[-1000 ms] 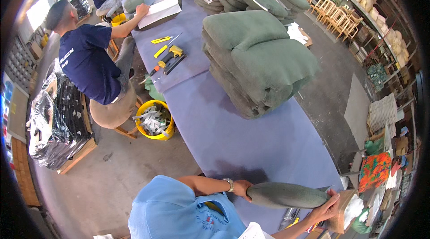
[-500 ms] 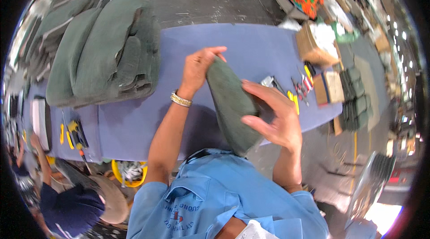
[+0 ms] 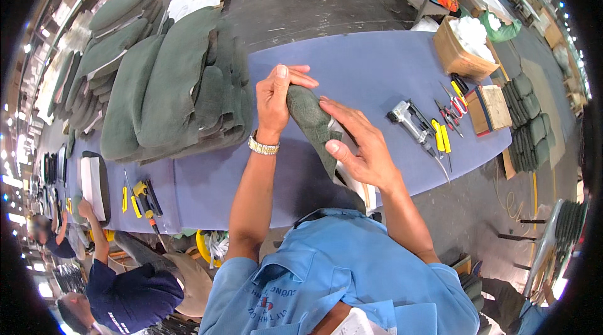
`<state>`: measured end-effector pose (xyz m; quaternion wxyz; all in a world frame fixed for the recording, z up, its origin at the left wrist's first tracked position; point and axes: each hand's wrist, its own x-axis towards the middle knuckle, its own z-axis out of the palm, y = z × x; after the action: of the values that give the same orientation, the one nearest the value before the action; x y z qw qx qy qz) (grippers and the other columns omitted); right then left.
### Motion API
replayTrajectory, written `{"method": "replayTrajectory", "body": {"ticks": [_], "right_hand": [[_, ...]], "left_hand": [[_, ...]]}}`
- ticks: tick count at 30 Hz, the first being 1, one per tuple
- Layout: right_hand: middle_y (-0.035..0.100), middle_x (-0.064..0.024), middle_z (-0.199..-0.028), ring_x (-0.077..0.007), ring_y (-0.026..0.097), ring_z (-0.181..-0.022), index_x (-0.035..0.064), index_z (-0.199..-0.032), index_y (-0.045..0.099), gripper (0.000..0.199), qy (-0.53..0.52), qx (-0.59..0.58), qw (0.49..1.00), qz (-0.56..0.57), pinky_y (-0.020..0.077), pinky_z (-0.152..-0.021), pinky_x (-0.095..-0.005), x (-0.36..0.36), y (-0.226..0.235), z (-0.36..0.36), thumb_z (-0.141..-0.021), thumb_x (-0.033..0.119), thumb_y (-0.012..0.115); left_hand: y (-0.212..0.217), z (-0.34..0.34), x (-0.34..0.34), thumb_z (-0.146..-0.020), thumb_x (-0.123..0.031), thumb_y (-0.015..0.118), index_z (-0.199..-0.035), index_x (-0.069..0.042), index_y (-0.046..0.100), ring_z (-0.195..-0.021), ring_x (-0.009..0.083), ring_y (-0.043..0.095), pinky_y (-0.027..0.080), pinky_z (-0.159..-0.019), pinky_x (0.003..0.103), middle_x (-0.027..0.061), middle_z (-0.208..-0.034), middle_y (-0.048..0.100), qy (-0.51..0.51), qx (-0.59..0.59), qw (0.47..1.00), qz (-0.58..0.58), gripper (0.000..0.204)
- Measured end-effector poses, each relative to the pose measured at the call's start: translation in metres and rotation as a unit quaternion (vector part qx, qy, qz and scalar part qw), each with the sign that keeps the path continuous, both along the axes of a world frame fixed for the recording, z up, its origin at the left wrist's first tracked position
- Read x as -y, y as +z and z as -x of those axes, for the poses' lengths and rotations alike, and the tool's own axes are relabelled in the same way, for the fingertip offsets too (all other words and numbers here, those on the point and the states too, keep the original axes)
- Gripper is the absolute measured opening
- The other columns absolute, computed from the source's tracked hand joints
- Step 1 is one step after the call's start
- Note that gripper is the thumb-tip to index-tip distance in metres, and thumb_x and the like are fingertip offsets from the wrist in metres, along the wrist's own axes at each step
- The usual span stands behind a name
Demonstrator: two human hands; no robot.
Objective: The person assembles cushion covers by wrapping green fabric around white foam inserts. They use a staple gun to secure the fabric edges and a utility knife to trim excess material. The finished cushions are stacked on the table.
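A dark green fabric-covered pad (image 3: 308, 112) is held up slantwise over the table in front of my chest. Its far end is rounded, and a strip of white underside shows along its right edge. My left hand (image 3: 275, 97), with a metal-banded watch (image 3: 264, 146) at the wrist, grips the far end; the fingers behind it are partly hidden. Along the right edge my right hand (image 3: 361, 146) holds the pad between thumb and fingers, near a fold in the fabric. The pad's near end reaches close to my blue shirt (image 3: 352, 247).
Stacked green pads (image 3: 169, 84) fill the table's left. On the right lie a staple gun (image 3: 411, 123), yellow-handled tools (image 3: 441, 135), pliers (image 3: 450, 112) and cardboard boxes (image 3: 465, 52). A co-worker (image 3: 135, 291) sits lower left, one hand on a white-and-dark pad (image 3: 94, 187).
The pad has been turned in my hands, so its white underside now shows on the right. My right fingers lie nearer its far end. The whole view has shifted slightly.
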<state>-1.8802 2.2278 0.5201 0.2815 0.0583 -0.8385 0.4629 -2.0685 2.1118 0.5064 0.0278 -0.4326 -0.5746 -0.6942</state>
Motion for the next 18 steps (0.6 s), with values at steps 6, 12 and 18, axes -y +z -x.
{"method": "replayTrajectory", "body": {"ticks": [6,12,18], "right_hand": [[0.065,-0.017,-0.136,-0.0346,0.063,-0.126,0.0054,-0.131,0.066,0.041,0.022,0.019,0.996,0.08,0.0516,-0.104,-0.0423,-0.001,0.006,-0.009,-0.091,0.009,0.073],[0.065,-0.0165,-0.136,-0.0348,0.062,-0.127,0.0068,-0.13,0.067,0.048,-0.01,-0.001,1.0,-0.003,0.0491,-0.106,-0.0436,-0.002,0.01,-0.009,-0.083,0.005,0.078],[0.06,-0.0179,-0.143,-0.0362,0.058,-0.131,0.0064,-0.134,0.064,0.056,-0.014,0.002,0.998,0.062,0.0453,-0.109,-0.0447,0.002,0.005,-0.01,-0.08,0.01,0.081]], "left_hand": [[-0.003,0.003,0.007,-0.112,-0.045,0.024,-0.073,-0.002,0.076,-0.096,0.0258,0.068,0.036,-0.111,0.044,0.0118,-0.078,0.075,-0.018,0.035,0.999,0.014,0.077],[0.001,-0.004,0.004,-0.111,-0.05,0.013,-0.07,-0.003,0.073,-0.094,0.0264,0.067,0.03,-0.117,0.047,0.0125,-0.078,0.074,-0.035,0.038,0.998,0.035,0.087],[0.001,-0.016,0.009,-0.111,-0.047,0.012,-0.078,-0.003,0.076,-0.1,0.0277,0.068,0.027,-0.118,0.05,0.0115,-0.083,0.076,-0.045,-0.01,0.999,0.023,0.085]]}}
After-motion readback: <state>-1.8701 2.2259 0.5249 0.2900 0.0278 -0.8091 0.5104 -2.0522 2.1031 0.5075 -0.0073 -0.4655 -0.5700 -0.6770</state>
